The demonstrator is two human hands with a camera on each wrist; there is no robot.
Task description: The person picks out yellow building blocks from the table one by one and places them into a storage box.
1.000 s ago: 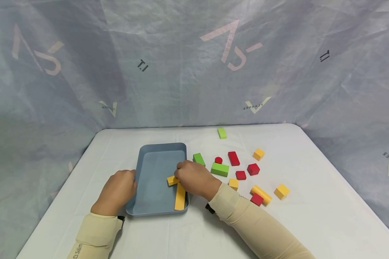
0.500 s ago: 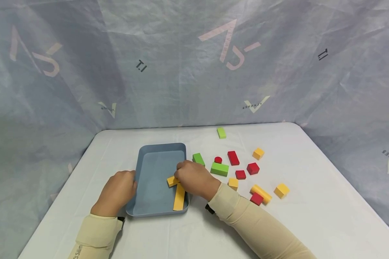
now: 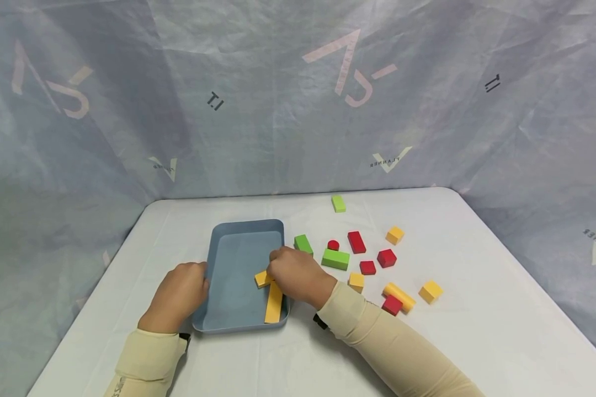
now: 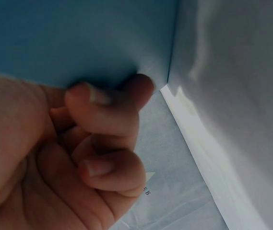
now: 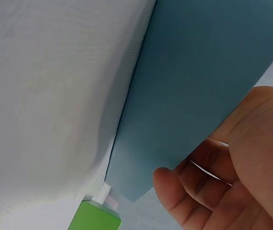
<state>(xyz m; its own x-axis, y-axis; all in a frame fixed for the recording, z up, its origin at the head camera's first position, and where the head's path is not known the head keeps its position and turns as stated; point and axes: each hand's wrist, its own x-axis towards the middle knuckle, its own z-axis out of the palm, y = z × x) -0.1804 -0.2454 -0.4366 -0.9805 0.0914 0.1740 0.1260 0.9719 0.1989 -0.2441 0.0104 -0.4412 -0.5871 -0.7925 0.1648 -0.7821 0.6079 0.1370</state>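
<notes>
My left hand (image 3: 181, 292) grips the left wall of the grey-blue tray (image 3: 250, 327). Its curled fingers press the outside of the wall in the left wrist view, with the thumb hidden. Reaching over the right wall, my right hand (image 3: 298, 275) has its fingers at a yellow block (image 3: 262, 279) low inside the tray and appears to pinch it. The hand covers part of that block. Just below lies a long flat yellow block (image 3: 273, 306) along the right wall. The right wrist view shows the tray's outer wall (image 5: 189, 81) hiding some fingertips.
Right of the tray several loose blocks lie on the white table (image 3: 457, 347): green blocks (image 3: 335, 259), red blocks (image 3: 387, 258), yellow cubes (image 3: 431, 292) and a yellow cylinder (image 3: 398, 298). A light green block (image 3: 339, 204) sits near the back edge, before a grey cloth (image 3: 278, 110).
</notes>
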